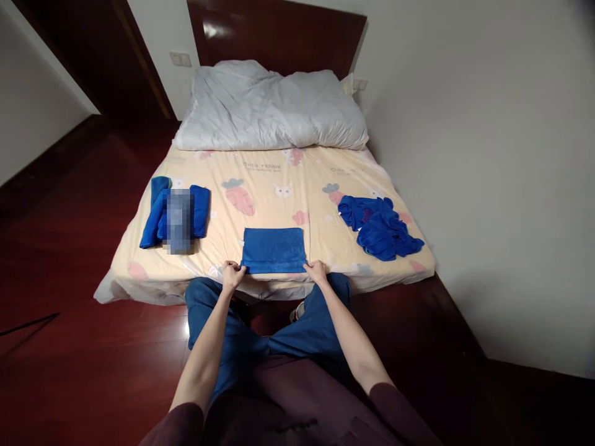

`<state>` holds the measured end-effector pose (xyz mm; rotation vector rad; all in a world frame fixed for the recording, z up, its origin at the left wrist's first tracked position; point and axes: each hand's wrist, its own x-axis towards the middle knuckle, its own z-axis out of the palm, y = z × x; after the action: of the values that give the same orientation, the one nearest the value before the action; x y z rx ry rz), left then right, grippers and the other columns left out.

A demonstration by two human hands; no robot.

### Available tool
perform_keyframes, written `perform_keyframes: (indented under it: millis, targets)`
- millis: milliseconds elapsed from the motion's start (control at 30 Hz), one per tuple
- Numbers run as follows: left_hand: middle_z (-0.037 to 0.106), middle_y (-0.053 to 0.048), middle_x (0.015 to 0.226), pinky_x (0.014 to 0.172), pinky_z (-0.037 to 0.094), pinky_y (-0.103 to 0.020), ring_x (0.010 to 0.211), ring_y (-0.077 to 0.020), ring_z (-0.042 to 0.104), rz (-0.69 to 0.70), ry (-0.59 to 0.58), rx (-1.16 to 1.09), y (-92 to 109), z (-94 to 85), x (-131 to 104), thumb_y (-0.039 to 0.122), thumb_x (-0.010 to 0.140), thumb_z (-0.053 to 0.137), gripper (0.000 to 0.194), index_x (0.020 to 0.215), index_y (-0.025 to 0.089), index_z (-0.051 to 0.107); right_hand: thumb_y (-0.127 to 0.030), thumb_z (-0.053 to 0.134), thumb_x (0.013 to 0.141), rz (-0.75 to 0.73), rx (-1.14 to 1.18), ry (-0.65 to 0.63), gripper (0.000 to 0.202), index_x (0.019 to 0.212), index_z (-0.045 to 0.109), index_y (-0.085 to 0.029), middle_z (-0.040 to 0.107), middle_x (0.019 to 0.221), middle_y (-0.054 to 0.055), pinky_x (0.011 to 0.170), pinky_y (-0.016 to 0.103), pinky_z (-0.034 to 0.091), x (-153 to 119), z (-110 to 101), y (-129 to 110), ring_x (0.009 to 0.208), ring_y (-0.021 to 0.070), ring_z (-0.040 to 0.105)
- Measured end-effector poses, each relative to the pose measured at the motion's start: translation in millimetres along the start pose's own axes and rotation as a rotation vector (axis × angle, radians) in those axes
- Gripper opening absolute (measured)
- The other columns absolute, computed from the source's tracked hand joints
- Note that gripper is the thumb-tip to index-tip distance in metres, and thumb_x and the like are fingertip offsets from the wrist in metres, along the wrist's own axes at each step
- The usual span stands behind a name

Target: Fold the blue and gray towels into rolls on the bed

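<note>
A blue towel (273,248) lies flat as a rectangle at the bed's front edge, with a narrow strip along its near side. My left hand (232,274) pinches its near left corner. At the near right corner, my right hand (316,271) grips the towel between thumb and fingers. Several blue cloths, rolled or folded, lie together on the left side of the bed, among them a blue roll (201,210); a blurred patch hides part of this group. On the right is a crumpled heap of blue cloths (383,230).
The bed (279,176) has a cream sheet printed with carrots. A light grey quilt (274,108) is bunched near the dark wooden headboard (279,31). A white wall (488,186) stands to the right, and dark red floor (69,248) to the left.
</note>
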<state>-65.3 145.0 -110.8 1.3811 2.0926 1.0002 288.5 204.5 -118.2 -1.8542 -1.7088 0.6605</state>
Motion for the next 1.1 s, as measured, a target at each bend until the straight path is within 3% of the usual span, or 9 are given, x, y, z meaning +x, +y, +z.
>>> perform_keyframes:
  millis: [67, 133, 267, 367, 467, 567, 667, 900, 1100]
  targets:
    - [0.057, -0.008, 0.08, 0.1, 0.047, -0.045, 0.097, -0.0293, 0.059, 0.01, 0.009, 0.005, -1.0, -6.9, -6.1, 0.038, 0.073, 0.061, 0.022, 0.059, 0.023, 0.057, -0.046, 0.065, 0.076, 0.008, -0.005, 0.011, 0.041, 0.045, 0.055, -0.022, 0.058, 0.049, 0.003, 0.061, 0.028, 0.044, -4.8, -5.3, -2.6, 0.058, 0.0192, 0.059]
    - [0.059, -0.011, 0.092, 0.101, 0.047, -0.047, 0.103, -0.0311, 0.059, 0.048, 0.037, 0.022, -3.9, -17.2, -15.6, 0.041, 0.079, 0.06, 0.021, 0.074, 0.021, 0.064, -0.044, 0.063, 0.08, -0.003, 0.0, 0.065, 0.029, 0.063, 0.067, -0.02, 0.069, 0.069, 0.008, 0.07, 0.031, 0.05, -14.1, -12.7, -2.5, 0.07, 0.0228, 0.065]
    - [0.057, -0.016, 0.13, 0.11, 0.043, -0.047, 0.126, -0.0303, 0.053, 0.311, -0.028, 0.11, -4.3, -35.9, -35.8, 0.034, 0.09, 0.053, 0.035, 0.121, 0.021, 0.062, -0.032, 0.053, 0.089, -0.243, 0.024, 0.173, 0.033, 0.113, 0.07, -0.017, 0.069, 0.116, 0.016, 0.101, 0.044, 0.048, -41.0, -30.2, -0.6, 0.112, 0.0283, 0.062]
    - [0.047, -0.014, 0.151, 0.119, 0.034, -0.047, 0.144, -0.0274, 0.038, 0.539, -0.223, 0.176, 8.0, -32.7, -41.8, 0.026, 0.093, 0.047, 0.046, 0.139, 0.021, 0.052, -0.026, 0.048, 0.094, -0.449, -0.043, 0.052, 0.044, 0.135, 0.061, -0.021, 0.059, 0.14, 0.012, 0.115, 0.048, 0.038, -58.4, -35.3, -8.8, 0.133, 0.027, 0.05]
    - [0.038, -0.011, 0.16, 0.123, 0.027, -0.049, 0.152, -0.0258, 0.025, 0.669, -0.369, 0.255, 24.2, -14.1, -40.4, 0.022, 0.093, 0.044, 0.054, 0.147, 0.019, 0.045, -0.025, 0.044, 0.097, -0.58, -0.139, -0.102, 0.051, 0.148, 0.048, -0.024, 0.045, 0.156, 0.007, 0.121, 0.048, 0.031, -65.9, -27.0, -24.5, 0.146, 0.0247, 0.037]
    - [0.032, -0.012, 0.162, 0.125, 0.022, -0.048, 0.153, -0.0261, 0.021, 0.699, -0.409, 0.355, 32.2, 6.0, -36.8, 0.02, 0.091, 0.046, 0.061, 0.151, 0.016, 0.04, -0.027, 0.04, 0.1, -0.634, -0.212, -0.193, 0.052, 0.152, 0.042, -0.023, 0.037, 0.16, 0.006, 0.124, 0.049, 0.025, -64.0, -9.9, -37.0, 0.15, 0.0235, 0.031]
    - [0.032, -0.013, 0.162, 0.124, 0.022, -0.048, 0.152, -0.0279, 0.023, 0.641, -0.38, 0.428, 29.4, 16.1, -32.6, 0.019, 0.089, 0.048, 0.065, 0.153, 0.014, 0.039, -0.028, 0.039, 0.101, -0.591, -0.269, -0.204, 0.051, 0.152, 0.043, -0.022, 0.038, 0.159, 0.008, 0.123, 0.051, 0.025, -57.5, 4.9, -40.5, 0.149, 0.0247, 0.033]
    - [0.04, -0.011, 0.158, 0.122, 0.027, -0.046, 0.148, -0.0276, 0.035, 0.593, -0.374, 0.451, 24.8, 14.9, -18.5, 0.009, 0.082, 0.047, 0.07, 0.151, 0.019, 0.043, -0.027, 0.049, 0.098, -0.57, -0.261, -0.199, 0.05, 0.148, 0.048, -0.024, 0.047, 0.153, 0.008, 0.121, 0.051, 0.027, -44.3, 5.1, -36.0, 0.144, 0.0247, 0.042]
    - [0.053, -0.012, 0.148, 0.116, 0.037, -0.048, 0.139, -0.0277, 0.048, 0.535, -0.377, 0.449, 31.8, 19.6, -1.7, 0.004, 0.089, 0.036, 0.06, 0.145, 0.02, 0.052, -0.011, 0.047, 0.09, -0.52, -0.265, -0.201, 0.054, 0.142, 0.054, -0.024, 0.058, 0.144, 0.009, 0.116, 0.052, 0.029, -31.1, 8.0, -45.5, 0.135, 0.025, 0.051]
